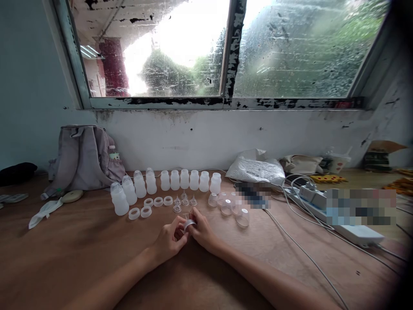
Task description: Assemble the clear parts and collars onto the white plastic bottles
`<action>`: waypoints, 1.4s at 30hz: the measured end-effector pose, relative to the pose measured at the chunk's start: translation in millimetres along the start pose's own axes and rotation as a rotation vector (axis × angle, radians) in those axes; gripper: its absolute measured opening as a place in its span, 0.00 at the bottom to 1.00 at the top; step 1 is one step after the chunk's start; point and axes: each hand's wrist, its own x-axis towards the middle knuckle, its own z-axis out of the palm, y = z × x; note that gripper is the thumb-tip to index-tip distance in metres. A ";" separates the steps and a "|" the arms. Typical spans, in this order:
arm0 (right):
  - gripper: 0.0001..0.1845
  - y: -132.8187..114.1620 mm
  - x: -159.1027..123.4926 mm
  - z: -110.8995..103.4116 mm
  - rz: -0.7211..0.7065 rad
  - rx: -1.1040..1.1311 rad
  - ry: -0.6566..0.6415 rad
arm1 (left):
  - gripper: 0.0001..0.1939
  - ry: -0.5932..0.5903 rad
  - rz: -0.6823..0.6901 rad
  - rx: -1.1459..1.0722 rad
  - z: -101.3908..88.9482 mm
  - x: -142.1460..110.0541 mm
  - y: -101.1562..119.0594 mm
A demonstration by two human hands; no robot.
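In front of me, my left hand (171,239) and my right hand (203,230) pinch a white screw ring (189,223) between their fingertips. Something clear sticks up from the ring, seemingly a bottle nipple, partly hidden by my fingers. Just beyond, several clear nipples (184,199) stand on the table. White screw rings (146,212) lie flat to their left. To the right are several clear dome caps (242,218). Uncapped frosted baby bottles (194,181) form a row behind, and several capped bottles (120,200) stand at the left end.
A grey backpack (82,157) leans against the wall at left, with a white strip (45,212) and a round beige object (72,196) before it. Behind right lies a silver bag (256,168). A power strip (358,232) and cables (303,258) cross the table's right side.
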 end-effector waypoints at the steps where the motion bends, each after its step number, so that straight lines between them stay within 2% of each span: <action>1: 0.09 0.5 0.5 0.2 -0.001 -0.002 0.005 | 0.09 -0.001 -0.002 0.002 0.2 0.2 0.4; 4: 0.09 2.7 2.4 1.4 0.007 -0.003 0.027 | 0.08 0.032 -0.027 -0.008 1.9 2.1 -0.4; 8: 0.07 5.0 2.4 3.3 0.043 -0.007 0.031 | 0.07 0.113 -0.146 -0.086 7.3 6.2 -5.0; 13: 0.06 -2.7 -3.6 0.7 -0.057 -0.036 -0.006 | 0.07 0.122 -0.189 -0.151 8.8 6.8 -7.7; 17: 0.11 -11.8 -3.9 -2.8 -0.043 0.090 -0.081 | 0.09 0.212 -0.209 -0.168 1.7 8.1 -13.9; 19: 0.13 -12.0 -1.7 -3.0 0.011 0.152 -0.064 | 0.10 0.235 -0.259 -0.263 -1.9 10.7 -20.2; 23: 0.13 -7.7 2.4 -2.4 0.066 0.137 -0.049 | 0.11 0.174 -0.358 -0.578 -3.8 15.1 -32.2; 27: 0.10 -7.9 2.3 -2.8 0.005 0.074 -0.096 | 0.14 0.096 -0.395 -0.732 -0.9 13.2 -34.0; 29: 0.09 -7.4 1.4 -3.0 -0.008 0.073 -0.070 | 0.13 0.083 -0.380 -0.634 -4.2 12.1 -30.4; 30: 0.09 -6.2 1.0 -3.1 0.012 0.089 -0.037 | 0.13 0.095 -0.343 -0.512 -8.4 12.5 -28.1; 34: 0.12 4.5 2.4 -4.6 0.183 0.222 0.133 | 0.15 0.274 -0.118 0.258 -42.3 28.6 -24.2; 36: 0.13 10.1 4.5 -5.8 0.239 0.288 0.168 | 0.13 0.334 -0.144 0.544 -61.9 47.6 -28.4; 38: 0.13 13.3 6.4 -6.7 0.270 0.337 0.171 | 0.16 0.312 -0.244 0.715 -76.4 71.1 -36.5; 40: 0.13 14.1 7.4 -7.0 0.285 0.365 0.160 | 0.19 0.297 -0.320 0.848 -83.3 94.4 -46.6; 42: 0.13 13.5 7.3 -6.9 0.292 0.373 0.144 | 0.20 0.307 -0.342 0.881 -84.3 113.4 -56.1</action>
